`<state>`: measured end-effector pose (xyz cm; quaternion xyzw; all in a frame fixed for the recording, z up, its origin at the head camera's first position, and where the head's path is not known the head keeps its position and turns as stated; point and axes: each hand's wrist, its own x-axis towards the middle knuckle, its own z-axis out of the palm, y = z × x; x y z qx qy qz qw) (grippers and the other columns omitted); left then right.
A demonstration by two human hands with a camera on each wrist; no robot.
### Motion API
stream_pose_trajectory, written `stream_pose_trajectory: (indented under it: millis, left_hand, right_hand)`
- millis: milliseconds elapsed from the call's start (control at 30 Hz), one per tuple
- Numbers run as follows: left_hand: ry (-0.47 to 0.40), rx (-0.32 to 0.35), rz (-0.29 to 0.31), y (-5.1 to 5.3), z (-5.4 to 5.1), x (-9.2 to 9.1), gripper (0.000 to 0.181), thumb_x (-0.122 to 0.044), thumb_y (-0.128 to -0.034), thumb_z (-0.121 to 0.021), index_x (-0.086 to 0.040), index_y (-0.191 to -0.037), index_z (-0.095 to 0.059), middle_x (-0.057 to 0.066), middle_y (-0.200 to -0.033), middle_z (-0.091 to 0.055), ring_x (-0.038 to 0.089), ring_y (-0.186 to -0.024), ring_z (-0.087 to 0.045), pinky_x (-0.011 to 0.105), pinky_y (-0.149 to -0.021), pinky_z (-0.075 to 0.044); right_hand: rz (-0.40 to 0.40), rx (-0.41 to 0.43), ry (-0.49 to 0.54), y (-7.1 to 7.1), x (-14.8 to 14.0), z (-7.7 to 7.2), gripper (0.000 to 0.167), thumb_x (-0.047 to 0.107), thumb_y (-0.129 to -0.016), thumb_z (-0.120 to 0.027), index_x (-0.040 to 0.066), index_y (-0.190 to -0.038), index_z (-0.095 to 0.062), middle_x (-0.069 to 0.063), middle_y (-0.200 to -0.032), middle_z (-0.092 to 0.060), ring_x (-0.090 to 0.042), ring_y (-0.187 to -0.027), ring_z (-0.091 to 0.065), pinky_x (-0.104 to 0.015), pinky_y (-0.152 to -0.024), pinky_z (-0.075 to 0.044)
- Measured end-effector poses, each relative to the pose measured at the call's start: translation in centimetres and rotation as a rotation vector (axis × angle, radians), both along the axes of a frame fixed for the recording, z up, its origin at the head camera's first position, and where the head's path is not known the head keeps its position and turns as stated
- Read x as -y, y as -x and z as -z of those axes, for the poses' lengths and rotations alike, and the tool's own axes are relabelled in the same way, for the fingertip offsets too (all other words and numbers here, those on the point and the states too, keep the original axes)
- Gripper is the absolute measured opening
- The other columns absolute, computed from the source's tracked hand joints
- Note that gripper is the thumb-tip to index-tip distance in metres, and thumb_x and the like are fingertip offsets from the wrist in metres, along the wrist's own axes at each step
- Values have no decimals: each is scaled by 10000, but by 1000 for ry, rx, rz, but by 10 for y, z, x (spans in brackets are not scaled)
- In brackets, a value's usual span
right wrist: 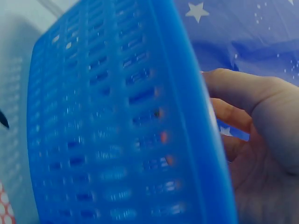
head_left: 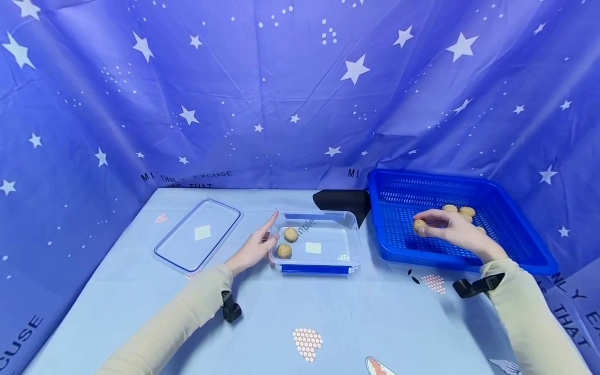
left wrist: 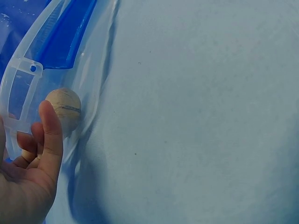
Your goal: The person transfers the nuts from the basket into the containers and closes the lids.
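Note:
A clear lidless container [head_left: 328, 264] with a blue front clasp holds two walnuts, a back walnut [head_left: 290, 234] and a front walnut [head_left: 284, 251], near its left end. Against that end rests my left hand [head_left: 253, 249], index finger and thumb extended along the wall; the left wrist view shows the thumb [left wrist: 51, 135] upright outside the wall, a walnut [left wrist: 65, 105] behind it. Over the blue basket [head_left: 391, 252], my right hand [head_left: 452, 229] pinches a walnut [head_left: 419, 226] between thumb and fingertips. In the right wrist view, the basket's wall hides that walnut.
Several walnuts [head_left: 466, 211] lie in the basket's right part, partly hidden by the right hand. A clear lid [head_left: 175, 255] with a blue seal lies left of the container. Behind the container is a black patch [head_left: 342, 200]. A starry blue curtain [head_left: 300, 94] surrounds the table.

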<state>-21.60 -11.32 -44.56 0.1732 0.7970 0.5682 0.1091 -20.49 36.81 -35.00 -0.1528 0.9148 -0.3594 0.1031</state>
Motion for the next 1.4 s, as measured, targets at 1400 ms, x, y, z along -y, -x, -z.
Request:
stream_pose_trajectory:
  millis: [1400]
  left_hand:
    - [10, 24, -6, -1, -2, 0, 675, -116, -1022, -481, -236, -1568, -102, 188, -841, -610, 210, -567, -565, 384, -581, -573]
  right_hand:
    - [-199, -64, 95, 9, 105, -14, 316, 217, -939, -660, 75, -1219, -636, -53, -1110, -658, -192, -973, -625, -281, -838, -532]
